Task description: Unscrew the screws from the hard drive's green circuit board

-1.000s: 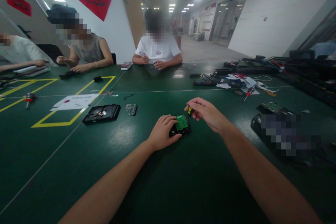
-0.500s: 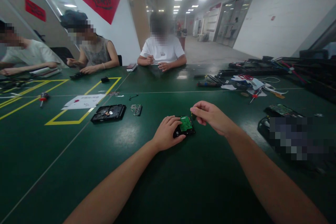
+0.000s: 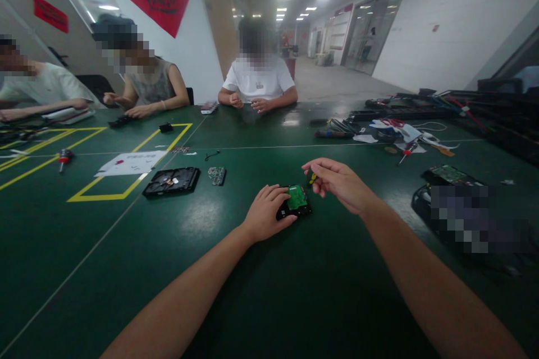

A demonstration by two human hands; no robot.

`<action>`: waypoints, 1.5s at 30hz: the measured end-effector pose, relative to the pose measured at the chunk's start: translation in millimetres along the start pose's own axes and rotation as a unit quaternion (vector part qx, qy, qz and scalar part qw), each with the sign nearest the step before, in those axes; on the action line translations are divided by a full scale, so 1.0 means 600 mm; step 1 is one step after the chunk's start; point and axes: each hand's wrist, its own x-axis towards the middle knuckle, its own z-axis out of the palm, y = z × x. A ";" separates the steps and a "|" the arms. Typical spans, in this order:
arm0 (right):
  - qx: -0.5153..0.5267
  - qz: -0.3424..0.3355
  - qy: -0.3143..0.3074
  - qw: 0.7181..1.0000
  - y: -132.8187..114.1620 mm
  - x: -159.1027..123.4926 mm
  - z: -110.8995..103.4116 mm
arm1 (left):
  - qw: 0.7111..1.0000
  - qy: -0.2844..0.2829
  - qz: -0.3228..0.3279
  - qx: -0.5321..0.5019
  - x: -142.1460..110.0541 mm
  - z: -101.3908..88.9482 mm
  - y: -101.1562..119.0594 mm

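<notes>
A hard drive point(image 3: 298, 199) lies on the green table with its green circuit board facing up. My left hand point(image 3: 267, 210) rests over its left side, fingers on top and thumb along the near edge, gripping it against the table. Just above the drive's far right corner is my right hand point(image 3: 332, 180). Its thumb and fingers close around a small screwdriver point(image 3: 312, 178) with a yellow-and-black handle, while the index finger stretches out to the left. The screwdriver's tip is too small to make out.
To the left lie a black drive casing point(image 3: 172, 182) and a small circuit board point(image 3: 217, 175). A white paper point(image 3: 130, 163) sits within yellow tape. Cables and tools point(image 3: 337, 130) lie far right, near another circuit board point(image 3: 452, 175). Several people sit across the table.
My right index finger has lifted and stretched out, so more of the screwdriver's yellow handle shows. My left hand still holds the hard drive in place. The view has shifted slightly.
</notes>
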 end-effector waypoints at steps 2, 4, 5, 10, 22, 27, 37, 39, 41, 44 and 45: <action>-0.001 -0.002 0.002 1.000 0.000 0.001 -0.001 | 1.000 -0.004 -0.004 0.004 -0.001 0.001 0.000; -0.012 -0.011 0.012 1.000 0.001 0.001 -0.001 | 1.000 -0.005 -0.011 0.008 -0.001 0.001 0.000; -0.023 -0.015 0.018 0.999 0.001 0.001 -0.002 | 1.000 -0.006 -0.015 0.009 -0.001 0.000 0.000; -0.045 -0.021 0.057 0.997 0.005 0.001 0.001 | 1.000 -0.014 -0.019 0.012 0.000 -0.001 0.001; -0.006 -0.001 0.048 0.999 0.006 0.007 -0.012 | 1.000 -0.007 -0.019 0.008 0.002 0.000 -0.002; -0.040 -0.022 0.062 0.997 0.008 0.008 -0.010 | 1.000 -0.007 -0.017 0.001 0.002 0.003 -0.004; -0.063 -0.034 0.039 0.997 0.005 0.001 -0.006 | 1.000 -0.003 -0.017 -0.003 0.002 0.000 -0.001; -0.056 -0.031 0.032 0.997 0.005 0.003 -0.006 | 1.000 -0.004 -0.017 -0.002 0.002 -0.001 -0.001; -0.046 -0.029 0.034 0.998 0.006 0.004 -0.007 | 1.000 -0.004 -0.017 -0.002 0.002 -0.001 0.000; -0.039 -0.037 0.046 0.997 0.008 0.006 -0.009 | 1.000 -0.004 -0.016 -0.003 0.002 -0.001 0.000; -0.040 -0.041 0.049 0.997 0.009 0.006 -0.010 | 1.000 -0.003 -0.015 -0.003 0.002 0.000 -0.001</action>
